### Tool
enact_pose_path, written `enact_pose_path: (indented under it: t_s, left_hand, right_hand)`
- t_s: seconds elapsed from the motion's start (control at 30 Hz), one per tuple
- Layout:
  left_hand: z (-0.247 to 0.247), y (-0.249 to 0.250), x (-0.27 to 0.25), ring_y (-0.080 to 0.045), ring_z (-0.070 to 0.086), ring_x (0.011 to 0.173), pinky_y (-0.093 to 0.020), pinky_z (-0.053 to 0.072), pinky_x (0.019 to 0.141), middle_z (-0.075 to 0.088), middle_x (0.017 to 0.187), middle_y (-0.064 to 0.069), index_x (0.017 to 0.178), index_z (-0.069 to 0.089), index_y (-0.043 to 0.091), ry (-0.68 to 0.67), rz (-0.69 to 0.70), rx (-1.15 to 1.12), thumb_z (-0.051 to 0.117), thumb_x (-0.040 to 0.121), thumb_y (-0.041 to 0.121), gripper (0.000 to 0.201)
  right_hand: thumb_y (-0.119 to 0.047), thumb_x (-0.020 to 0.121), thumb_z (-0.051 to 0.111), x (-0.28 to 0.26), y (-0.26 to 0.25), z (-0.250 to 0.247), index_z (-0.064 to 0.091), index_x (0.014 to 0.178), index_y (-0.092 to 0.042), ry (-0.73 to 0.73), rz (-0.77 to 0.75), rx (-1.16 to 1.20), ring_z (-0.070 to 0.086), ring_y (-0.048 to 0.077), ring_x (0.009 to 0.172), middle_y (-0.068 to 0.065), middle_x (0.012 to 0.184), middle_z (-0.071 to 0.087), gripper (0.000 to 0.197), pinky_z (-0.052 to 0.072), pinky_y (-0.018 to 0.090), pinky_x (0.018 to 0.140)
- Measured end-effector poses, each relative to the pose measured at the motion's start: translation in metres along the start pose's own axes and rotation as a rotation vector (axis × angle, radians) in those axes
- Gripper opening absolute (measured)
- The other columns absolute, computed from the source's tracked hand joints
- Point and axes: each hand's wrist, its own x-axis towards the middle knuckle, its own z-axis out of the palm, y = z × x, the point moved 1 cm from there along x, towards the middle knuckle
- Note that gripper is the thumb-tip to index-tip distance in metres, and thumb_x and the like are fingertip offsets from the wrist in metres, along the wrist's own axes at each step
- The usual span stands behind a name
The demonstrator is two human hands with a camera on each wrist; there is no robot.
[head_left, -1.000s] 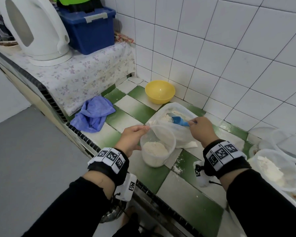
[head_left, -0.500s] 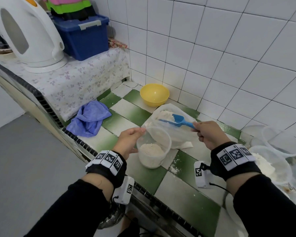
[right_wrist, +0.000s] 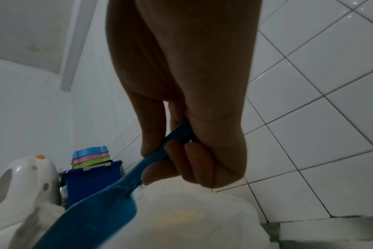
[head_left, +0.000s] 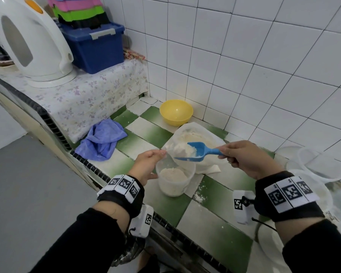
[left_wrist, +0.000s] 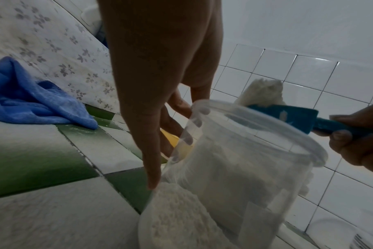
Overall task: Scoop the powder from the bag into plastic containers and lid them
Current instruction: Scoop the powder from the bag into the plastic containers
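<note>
Right hand [head_left: 244,158] curled round the handle of a blue scoop [head_left: 193,151], fingers and thumb wrapped tight in the right wrist view; scoop heaped with white powder [head_left: 187,149], held level just above the rim of a clear plastic container [head_left: 174,180]
Container upright on the green-and-white tiled counter [head_left: 211,219], partly filled with powder, no lid on it
Left hand [head_left: 148,166] against the container's left side, fingers [left_wrist: 151,151] nearly straight down along the wall in the left wrist view, thumb up by the rim; pinching of the rim or the bag edge not clear from these views
Open plastic bag [head_left: 195,136] of powder lying just behind the container, between it and a yellow bowl [head_left: 176,112] near the tiled wall
Blue cloth [head_left: 101,139] crumpled to the left, well apart from the container
White kettle [head_left: 30,42] and dark blue box [head_left: 96,50] on a flowered cover [head_left: 91,99] further left
More clear containers [head_left: 319,166] at the right edge, beside the right wrist
Specks of spilt powder on the tiles by the container's base
</note>
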Motion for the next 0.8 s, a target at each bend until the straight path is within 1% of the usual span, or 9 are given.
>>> enact_pose_path:
  t_s: [0.13,0.23,0.33,0.37,0.43,0.5,0.57,0.67,0.8]
  left_hand:
    - [0.001,0.000,0.001,-0.022,0.058,0.105,-0.050,0.052,0.088,0.069,0.113,0.000,0.090,0.072,0.023,-0.007,0.001,0.004,0.066,0.089,0.029,0.008]
    - [0.001,0.001,0.000,-0.023,0.059,0.105,-0.050,0.053,0.089,0.069,0.112,-0.001,0.089,0.072,0.023,-0.001,-0.007,0.012,0.068,0.088,0.028,0.006]
    - [0.001,0.001,0.000,-0.024,0.058,0.101,-0.049,0.053,0.088,0.069,0.112,-0.003,0.092,0.071,0.022,-0.008,-0.008,0.014,0.065,0.090,0.028,0.009]
    - [0.001,0.000,0.000,-0.024,0.057,0.099,-0.048,0.053,0.086,0.068,0.111,-0.003,0.093,0.071,0.021,-0.008,-0.006,0.017,0.064,0.091,0.027,0.010]
    - [0.001,0.000,0.000,-0.023,0.054,0.095,-0.047,0.053,0.085,0.067,0.108,-0.002,0.093,0.071,0.021,-0.005,-0.004,0.019,0.063,0.092,0.026,0.010]
    - [0.001,0.001,0.000,-0.021,0.054,0.094,-0.046,0.053,0.085,0.067,0.107,0.000,0.092,0.071,0.021,-0.013,-0.007,0.014,0.064,0.091,0.025,0.008]
    - [0.001,0.001,0.000,-0.020,0.055,0.092,-0.043,0.053,0.081,0.068,0.110,0.001,0.092,0.070,0.021,-0.023,-0.007,0.004,0.063,0.092,0.026,0.009]
    - [0.001,0.001,-0.001,-0.019,0.057,0.089,-0.036,0.055,0.072,0.068,0.113,-0.001,0.094,0.070,0.020,-0.031,-0.005,-0.004,0.062,0.092,0.026,0.010]
    - [0.001,0.001,0.001,-0.019,0.056,0.085,-0.042,0.054,0.078,0.068,0.109,-0.003,0.094,0.070,0.021,-0.028,-0.008,0.007,0.063,0.092,0.027,0.010]
  right_hand:
    - [-0.013,0.093,0.055,-0.002,0.001,0.012,0.070,0.097,-0.006,0.008,-0.063,-0.188,0.040,0.013,0.063,0.006,0.074,0.063,0.017,0.031,0.023,0.057]
    - [-0.014,0.093,0.055,-0.005,0.000,0.025,0.070,0.096,-0.009,0.032,-0.150,-0.307,0.050,0.016,0.072,0.005,0.080,0.064,0.017,0.036,0.024,0.060]
    - [-0.013,0.093,0.053,-0.008,-0.002,0.040,0.068,0.100,-0.010,0.064,-0.247,-0.460,0.048,0.010,0.068,0.003,0.088,0.060,0.017,0.034,0.017,0.057]
    - [-0.013,0.094,0.052,-0.009,-0.002,0.044,0.067,0.102,-0.010,0.071,-0.275,-0.511,0.049,0.011,0.071,0.003,0.091,0.060,0.017,0.035,0.016,0.058]
    - [-0.012,0.094,0.051,-0.010,-0.001,0.051,0.066,0.105,-0.011,0.074,-0.326,-0.607,0.053,0.018,0.086,0.004,0.095,0.057,0.019,0.038,0.020,0.067]
    - [-0.009,0.092,0.052,-0.011,0.003,0.056,0.065,0.106,-0.014,0.069,-0.374,-0.701,0.049,0.021,0.096,0.001,0.094,0.048,0.020,0.037,0.025,0.080]
    - [-0.003,0.087,0.055,-0.011,0.006,0.059,0.066,0.104,-0.013,0.076,-0.430,-0.736,0.047,0.021,0.098,-0.001,0.093,0.043,0.022,0.036,0.026,0.084]
    - [0.003,0.083,0.058,-0.012,0.007,0.059,0.068,0.099,-0.011,0.119,-0.482,-0.716,0.048,0.021,0.096,-0.003,0.091,0.044,0.024,0.038,0.026,0.085]
    - [-0.006,0.089,0.055,-0.012,0.006,0.055,0.066,0.103,-0.015,0.110,-0.435,-0.705,0.049,0.020,0.096,-0.001,0.092,0.047,0.020,0.038,0.028,0.087]
